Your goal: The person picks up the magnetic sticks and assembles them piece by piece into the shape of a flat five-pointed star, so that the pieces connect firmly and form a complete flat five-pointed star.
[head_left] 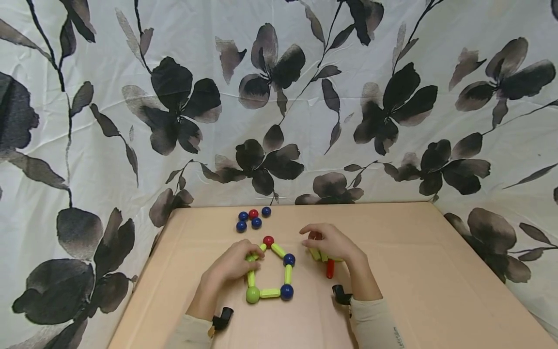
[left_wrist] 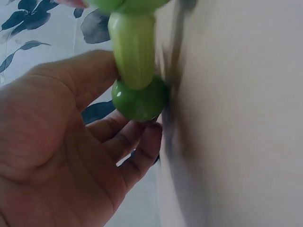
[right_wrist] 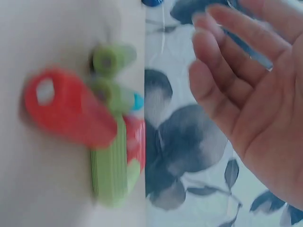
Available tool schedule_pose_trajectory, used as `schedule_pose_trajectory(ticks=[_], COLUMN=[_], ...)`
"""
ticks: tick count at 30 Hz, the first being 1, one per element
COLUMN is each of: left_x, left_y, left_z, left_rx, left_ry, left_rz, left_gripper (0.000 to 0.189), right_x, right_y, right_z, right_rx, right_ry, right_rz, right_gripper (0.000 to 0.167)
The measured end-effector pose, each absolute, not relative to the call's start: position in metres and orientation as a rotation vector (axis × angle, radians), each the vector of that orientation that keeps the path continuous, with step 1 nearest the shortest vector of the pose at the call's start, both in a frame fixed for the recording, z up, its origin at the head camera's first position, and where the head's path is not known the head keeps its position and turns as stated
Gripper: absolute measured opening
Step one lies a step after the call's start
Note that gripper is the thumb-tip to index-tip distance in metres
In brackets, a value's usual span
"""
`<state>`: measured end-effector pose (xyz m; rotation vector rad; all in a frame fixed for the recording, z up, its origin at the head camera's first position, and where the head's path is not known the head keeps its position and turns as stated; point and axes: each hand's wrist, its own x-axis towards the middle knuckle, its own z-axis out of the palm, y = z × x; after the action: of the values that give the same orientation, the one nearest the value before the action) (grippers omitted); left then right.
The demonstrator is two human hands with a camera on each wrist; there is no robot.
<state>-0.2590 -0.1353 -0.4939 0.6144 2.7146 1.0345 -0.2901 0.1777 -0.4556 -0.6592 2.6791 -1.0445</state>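
Note:
My left hand [head_left: 237,261] grips the upper-left corner of a five-sided ring of yellow-green magnetic rods and coloured balls. In the left wrist view, its thumb and fingers are around a green ball [left_wrist: 141,100] at the end of a yellow-green rod [left_wrist: 134,49]. The ring has a red ball [head_left: 268,241] at its top, a blue ball [head_left: 289,260] and another blue one on its right, and a green ball [head_left: 253,294] at bottom left. My right hand [head_left: 333,242] hovers over loose rods, fingers loosely bent, holding nothing. A red rod [head_left: 330,268] lies beneath it among yellow-green rods [right_wrist: 108,177].
Beyond the ring, several blue balls [head_left: 256,223] and a red ball [head_left: 253,214] lie grouped near the back edge of the tan table [head_left: 414,271]. A white cloth [head_left: 322,111] with dark flowers hangs behind the table.

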Motion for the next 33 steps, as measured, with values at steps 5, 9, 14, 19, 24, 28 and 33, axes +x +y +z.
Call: schedule_pose_trajectory(ticks=[5,9,14,19,24,28,33], left_x=[-0.261,-0.261,-0.261,-0.261,-0.262,-0.263,-0.263], left_y=[-0.140,-0.142,-0.143,-0.143,-0.142,-0.142,-0.142], left_z=[-0.492,-0.493,-0.494,-0.494,-0.495,-0.496,-0.496], left_rx=[0.674,0.657,0.640,0.642,0.632,0.622,0.641], left_ry=[2.602,2.578,2.575,2.580,2.571,2.566,2.574], left_rz=[1.093,1.131,1.142,1.144,1.136,1.136,1.136], left_gripper=[0.019,0.020,0.021,0.021,0.021,0.020,0.020], right_x=[-0.295,-0.295,-0.294,-0.292,-0.290,-0.290,-0.294], right_y=[0.192,0.190,0.182,0.172,0.161,0.155,0.152], right_z=[-0.457,-0.462,-0.469,-0.473,-0.477,-0.477,-0.471], right_rx=[-0.579,-0.576,-0.523,-0.468,-0.517,-0.507,-0.478], right_ry=[2.810,2.786,2.782,2.813,2.855,2.918,3.012], right_rz=[-1.013,-0.868,-0.732,-0.655,-0.521,-0.515,-0.790], right_gripper=[0.025,0.028,0.027,0.029,0.023,0.015,0.022])
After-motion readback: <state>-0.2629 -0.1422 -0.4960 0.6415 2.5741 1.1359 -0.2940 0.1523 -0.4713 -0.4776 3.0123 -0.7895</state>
